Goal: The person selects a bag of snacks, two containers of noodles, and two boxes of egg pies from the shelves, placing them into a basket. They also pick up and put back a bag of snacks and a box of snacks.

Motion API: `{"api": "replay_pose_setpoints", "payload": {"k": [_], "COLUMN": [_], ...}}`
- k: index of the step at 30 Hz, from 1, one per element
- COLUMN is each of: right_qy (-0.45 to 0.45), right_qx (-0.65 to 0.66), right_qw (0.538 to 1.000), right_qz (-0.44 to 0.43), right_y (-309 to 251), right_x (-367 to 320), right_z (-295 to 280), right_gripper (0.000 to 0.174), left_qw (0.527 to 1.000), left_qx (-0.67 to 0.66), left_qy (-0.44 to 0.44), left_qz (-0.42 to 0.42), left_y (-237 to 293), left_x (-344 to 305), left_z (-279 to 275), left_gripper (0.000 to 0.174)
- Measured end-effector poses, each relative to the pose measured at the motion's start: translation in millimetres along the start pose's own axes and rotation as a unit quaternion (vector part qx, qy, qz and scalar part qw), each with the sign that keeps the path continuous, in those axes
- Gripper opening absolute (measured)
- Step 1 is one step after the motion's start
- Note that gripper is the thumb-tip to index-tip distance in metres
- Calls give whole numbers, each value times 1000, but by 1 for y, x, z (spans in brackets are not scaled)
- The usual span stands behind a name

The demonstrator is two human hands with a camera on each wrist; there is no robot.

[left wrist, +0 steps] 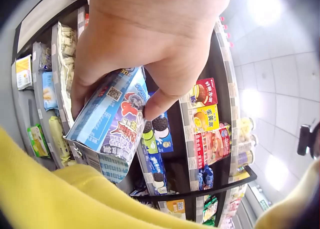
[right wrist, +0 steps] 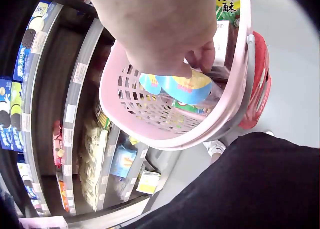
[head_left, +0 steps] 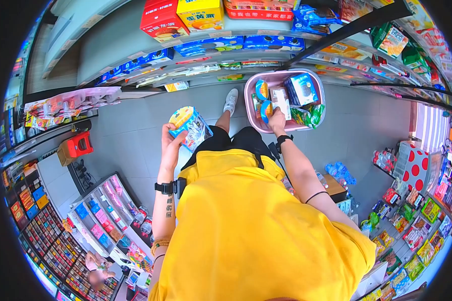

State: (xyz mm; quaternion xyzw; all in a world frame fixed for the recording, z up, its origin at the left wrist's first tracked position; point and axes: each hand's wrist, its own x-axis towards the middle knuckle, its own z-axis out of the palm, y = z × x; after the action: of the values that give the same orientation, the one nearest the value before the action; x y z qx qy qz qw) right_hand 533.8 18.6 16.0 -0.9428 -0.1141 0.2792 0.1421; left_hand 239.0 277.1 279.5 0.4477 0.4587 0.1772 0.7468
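My left hand (head_left: 173,143) holds a blue snack box (head_left: 195,129) with a rounded, yellow-topped end, out in front of my left thigh. In the left wrist view the thumb presses one side of the box (left wrist: 117,116) and the fingers wrap the other. My right hand (head_left: 276,122) reaches into a pink plastic basket (head_left: 249,100) and grips a pack with a rounded blue-and-yellow top (right wrist: 187,89); its fingertips are partly hidden. Beside it in the basket lie a similar pack (head_left: 261,90), a white carton (head_left: 281,102), a dark blue box (head_left: 303,90) and a green bag (head_left: 310,116).
Store shelves (head_left: 130,45) with boxed cookies and snacks run along the front. A red basket (right wrist: 257,81) stands beside the pink one. Hanging packets (head_left: 70,105) are at the left, and a red container (head_left: 79,144) with a carton is behind them. Snack racks (head_left: 412,236) stand at the right.
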Motion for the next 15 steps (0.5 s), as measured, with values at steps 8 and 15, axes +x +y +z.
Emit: {"api": "replay_pose_setpoints", "payload": {"k": [8, 15], "right_qy": [86, -276], "right_qx": [49, 410], "right_qw": [994, 827], "right_qz": [-53, -269], "right_y": [13, -103], "right_x": [4, -69], "right_z": [13, -107], "right_gripper": [28, 40], "left_qw": [999, 952], "left_qx": [34, 235], "left_qy": [-27, -177], "left_qz": [-1, 85], "left_y": [5, 34], "left_x": [4, -1], "left_z": [7, 64], "left_gripper": [39, 82]}}
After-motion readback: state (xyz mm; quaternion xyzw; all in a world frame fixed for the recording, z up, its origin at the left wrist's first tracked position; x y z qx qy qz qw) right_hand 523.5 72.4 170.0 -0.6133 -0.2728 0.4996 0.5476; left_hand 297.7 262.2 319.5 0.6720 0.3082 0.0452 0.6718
